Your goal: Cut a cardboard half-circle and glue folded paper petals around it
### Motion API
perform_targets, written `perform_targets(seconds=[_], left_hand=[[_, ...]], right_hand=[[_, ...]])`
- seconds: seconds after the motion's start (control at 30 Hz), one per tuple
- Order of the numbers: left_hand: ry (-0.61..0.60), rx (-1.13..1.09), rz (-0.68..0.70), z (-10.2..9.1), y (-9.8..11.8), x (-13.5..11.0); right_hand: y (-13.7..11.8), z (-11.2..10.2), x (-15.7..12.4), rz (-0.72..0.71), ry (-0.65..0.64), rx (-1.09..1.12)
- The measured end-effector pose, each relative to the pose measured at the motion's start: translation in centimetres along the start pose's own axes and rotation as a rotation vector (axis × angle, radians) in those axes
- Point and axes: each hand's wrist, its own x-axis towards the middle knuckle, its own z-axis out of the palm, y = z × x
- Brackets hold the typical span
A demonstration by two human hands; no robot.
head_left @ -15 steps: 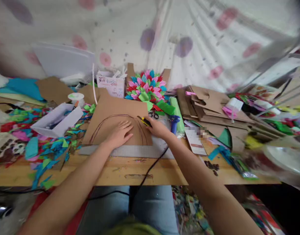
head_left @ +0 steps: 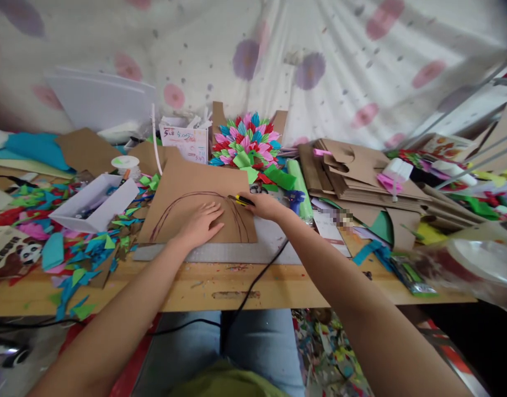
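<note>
A brown cardboard sheet (head_left: pixel 187 190) with a drawn arch lies on the wooden table (head_left: pixel 195 289). My left hand (head_left: pixel 201 223) rests flat on it, fingers spread, below the arch. My right hand (head_left: pixel 266 206) is closed round a yellow and black utility knife (head_left: pixel 240 200), whose tip touches the right side of the arch line. A metal ruler (head_left: pixel 212 253) lies along the sheet's near edge.
A colourful paper flower (head_left: pixel 245 146) stands behind the sheet. A white box (head_left: pixel 94 201) and several paper scraps (head_left: pixel 91 248) lie at the left. Stacked cardboard (head_left: pixel 352 171) is at the right, a blue glue gun (head_left: pixel 295 198) and its black cord (head_left: pixel 253 286) nearby.
My right hand with the knife has moved slightly left and up along the arch line. The left hand stays flat on the cardboard.
</note>
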Motion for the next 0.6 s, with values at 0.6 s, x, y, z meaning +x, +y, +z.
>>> perform_targets(seconds=[0.6], left_hand=[[0.035,-0.01,0.014,0.22,-0.01,-0.1]], right_hand=[[0.16,-0.19,0.51,-0.025,-0.034,-0.077]])
